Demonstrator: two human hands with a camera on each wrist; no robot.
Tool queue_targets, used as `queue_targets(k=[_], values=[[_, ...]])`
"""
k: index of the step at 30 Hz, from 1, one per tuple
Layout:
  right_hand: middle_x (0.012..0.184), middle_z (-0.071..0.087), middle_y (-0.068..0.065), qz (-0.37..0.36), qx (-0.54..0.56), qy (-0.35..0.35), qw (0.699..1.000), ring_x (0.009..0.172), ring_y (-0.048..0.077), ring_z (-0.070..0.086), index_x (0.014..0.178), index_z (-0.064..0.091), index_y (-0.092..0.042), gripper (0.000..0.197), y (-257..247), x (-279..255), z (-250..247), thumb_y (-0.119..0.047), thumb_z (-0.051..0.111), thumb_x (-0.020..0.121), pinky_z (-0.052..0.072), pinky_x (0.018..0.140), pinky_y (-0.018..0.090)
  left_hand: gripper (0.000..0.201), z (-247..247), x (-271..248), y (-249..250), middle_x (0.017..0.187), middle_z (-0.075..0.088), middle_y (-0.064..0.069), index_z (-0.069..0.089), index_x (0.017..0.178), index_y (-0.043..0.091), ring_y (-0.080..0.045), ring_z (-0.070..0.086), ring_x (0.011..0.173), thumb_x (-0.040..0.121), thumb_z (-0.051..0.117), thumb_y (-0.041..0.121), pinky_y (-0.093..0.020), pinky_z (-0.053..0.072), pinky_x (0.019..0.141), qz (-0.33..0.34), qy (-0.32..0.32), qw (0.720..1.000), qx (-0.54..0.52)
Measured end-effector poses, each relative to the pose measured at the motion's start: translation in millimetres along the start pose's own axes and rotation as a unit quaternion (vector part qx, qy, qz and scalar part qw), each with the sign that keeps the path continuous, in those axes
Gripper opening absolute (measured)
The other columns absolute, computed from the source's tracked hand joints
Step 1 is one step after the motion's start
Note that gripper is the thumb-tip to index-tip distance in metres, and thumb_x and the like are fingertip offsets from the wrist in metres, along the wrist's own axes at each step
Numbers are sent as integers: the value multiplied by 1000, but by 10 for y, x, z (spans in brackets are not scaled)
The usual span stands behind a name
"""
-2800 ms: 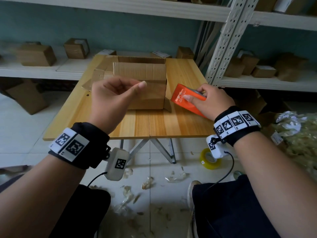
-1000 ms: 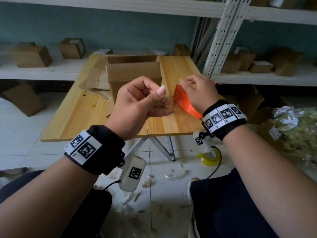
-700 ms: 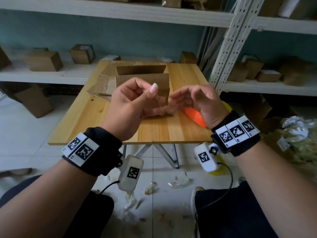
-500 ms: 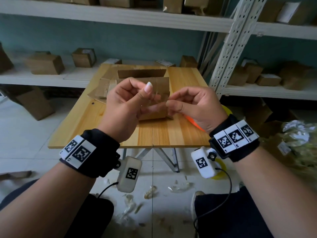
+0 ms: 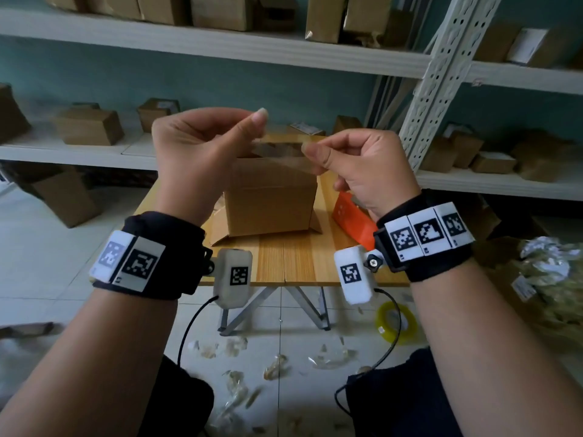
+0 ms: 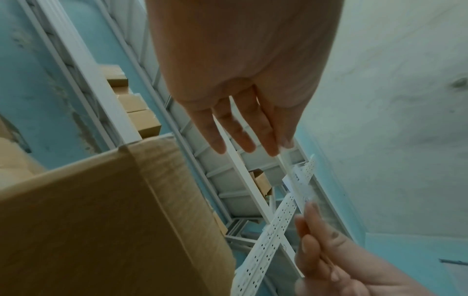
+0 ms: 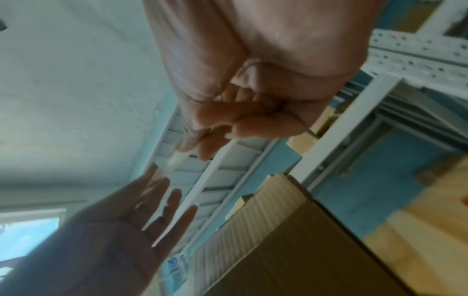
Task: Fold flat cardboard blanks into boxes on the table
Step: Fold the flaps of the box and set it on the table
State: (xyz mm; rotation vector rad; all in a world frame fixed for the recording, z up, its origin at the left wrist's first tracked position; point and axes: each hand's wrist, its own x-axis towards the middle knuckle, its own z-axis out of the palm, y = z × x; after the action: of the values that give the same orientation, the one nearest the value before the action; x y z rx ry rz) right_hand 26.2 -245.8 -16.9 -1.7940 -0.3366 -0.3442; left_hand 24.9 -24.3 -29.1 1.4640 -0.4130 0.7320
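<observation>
Both hands up in front of me, above the counter [image 5: 284,263]. A clear strip of tape [image 5: 284,151] is stretched between them. My left hand [image 5: 202,152] pinches its left end btwn thumb and forefinger; the left wrist view shows the other fingers [image 6: 238,128] straight and slightly spread. My right hand [image 5: 359,165] pinches the right end, thumb against forefinger, the rest of the fingers curled into the palm, as the right wrist view shows.

The cardboard box [image 5: 269,197] stands upright on the counter, below and just beyond the tape, roughly centred btwn my hands. Top looks closed, w/ a strip of tape along it in the left wrist view. One flap lies splayed flat on the counter at its near left corner. Can't tell if the stretched tape touches the box; in the head view it looks apart from it.

An orange tape dispenser [image 5: 350,219] lies on the counter right of the box, partly hidden by my right wrist. A yellow tape roll [image 5: 394,323] sits on the floor under the counter's right edge, scraps of clear film scattered near it. Shelves [image 5: 220,42] w/ more brown boxes at the far side.
</observation>
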Motion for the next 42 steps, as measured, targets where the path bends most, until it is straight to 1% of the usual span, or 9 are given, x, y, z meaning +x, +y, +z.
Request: queue_targets(k=[3, 7, 14, 19, 25, 30, 35, 38, 42], values=[[69, 76, 3, -8, -32, 14, 999, 52, 14, 59, 85, 80, -12, 30, -27, 57, 29, -41, 88, 82, 49, 51, 20, 25, -54, 44, 1, 86, 81, -8, 81, 96, 2, -26, 78, 82, 90, 87, 25, -34, 62, 78, -4, 8, 1000, 22], [62, 73, 0, -41, -87, 24, 995, 57, 12, 66, 78, 80, -15, 33, -16, 116, 61, -47, 87, 81, 58, 81, 26, 27, -197, 66, -12, 89, 81, -8, 82, 98, 4, -23, 78, 88, 91, 85, 30, -39, 63, 86, -16, 16, 998, 55], [57, 69, 2, -45, -106, -16, 993, 54, 13, 61, 81, 81, -15, 30, -116, 183, 162, -45, 86, 82, 59, 76, 33, 27, -299, 61, -52, 95, 80, 1, 81, 96, 14, -17, 76, 98, 94, 80, 41, -49, 59, 98, -44, 22, 993, 110], [59, 70, 1, -45, -113, -22, 992, 56, 12, 60, 80, 82, -16, 33, -171, 287, 155, -49, 87, 79, 58, 69, 27, 22, -321, 119, -162, 151, 59, 8, 68, 91, 25, 0, 46, 144, 100, 68, 45, -42, 37, 120, -90, 8, 987, 133], [57, 64, -2, 11, -54, -35, 998, 56, 10, 54, 85, 80, -10, 39, -7, 379, 147, -47, 86, 80, 47, 62, 20, 33, -107, 127, -183, 110, 68, 0, 61, 109, 4, -3, 61, 98, 111, 52, 36, -34, 54, 94, -95, 19, 990, 100], [55, 59, -2, 82, 24, -36, 996, 54, 12, 50, 95, 77, 2, 48, 218, 443, 213, -43, 87, 79, 48, 62, 26, 38, 44, 213, -324, 112, 71, -12, 59, 114, 7, -21, 67, 99, 112, 45, 41, -43, 55, 92, -98, 32, 983, 150], [54, 56, 0, 133, 68, -46, 988, 53, 14, 47, 83, 79, -11, 40, 368, 499, 250, -48, 89, 69, 44, 62, 28, 24, 141, 153, -546, 98, 69, 7, 53, 103, 23, -11, 70, 87, 113, 41, 41, -41, 57, 88, -128, 45, 976, 169], [57, 57, -1, 161, 49, -73, 983, 55, 12, 50, 89, 80, -9, 42, 465, 492, 270, -47, 90, 72, 48, 64, 28, 27, 180, 100, -636, 93, 68, 5, 53, 105, 18, -11, 69, 82, 114, 40, 40, -43, 57, 82, -137, 55, 968, 201], [60, 59, -1, 167, 2, -89, 982, 58, 12, 53, 98, 78, -2, 48, 490, 504, 258, -46, 87, 80, 50, 67, 28, 27, 207, 44, -703, 85, 67, 6, 52, 106, 12, 2, 65, 74, 114, 42, 36, -26, 50, 72, -161, 61, 958, 228]])
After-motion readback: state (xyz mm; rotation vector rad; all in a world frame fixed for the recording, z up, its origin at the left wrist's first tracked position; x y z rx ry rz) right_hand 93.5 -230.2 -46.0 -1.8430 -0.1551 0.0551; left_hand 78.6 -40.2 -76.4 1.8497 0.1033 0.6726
